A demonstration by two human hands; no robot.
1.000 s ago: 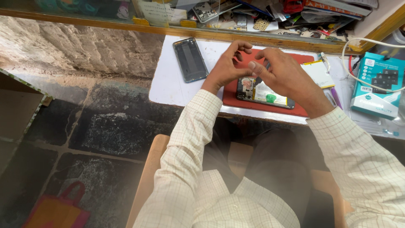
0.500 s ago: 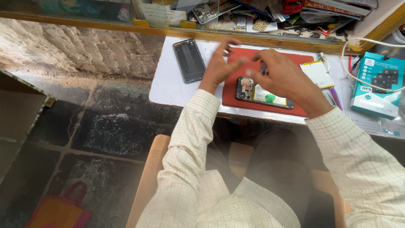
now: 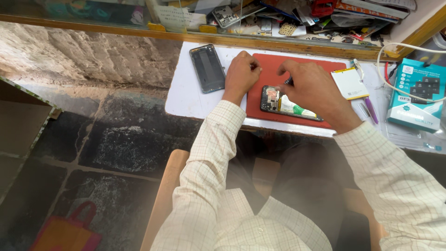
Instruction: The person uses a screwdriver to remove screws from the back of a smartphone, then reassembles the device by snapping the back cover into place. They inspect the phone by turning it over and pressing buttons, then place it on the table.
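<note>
A small white tabletop [image 3: 186, 100] stands against a wooden-edged counter, over a dark stone floor [image 3: 116, 144] and a rough stone wall at ten o'clock. A red mat [image 3: 265, 100] lies on it, bearing an opened phone [image 3: 289, 105] with its insides showing, at the mat's near edge.

At three o'clock from the mat lies a flat white battery pack [image 3: 349, 83] with a yellow edge; farther at three o'clock a teal box [image 3: 415, 96] with white print sits under a loop of white cable [image 3: 395, 51]. A dark phone back cover [image 3: 207, 68] lies at nine o'clock from the mat. An orange bag with a red handle [image 3: 65, 232] sits on the floor at seven o'clock.

The left hand [image 3: 241, 72] rests curled, knuckles down, on the mat's left edge; whether its grip holds anything I cannot tell. The right hand [image 3: 312, 88] hovers over the phone's top, its grip pinched shut on a small dark tool [image 3: 288, 82].
</note>
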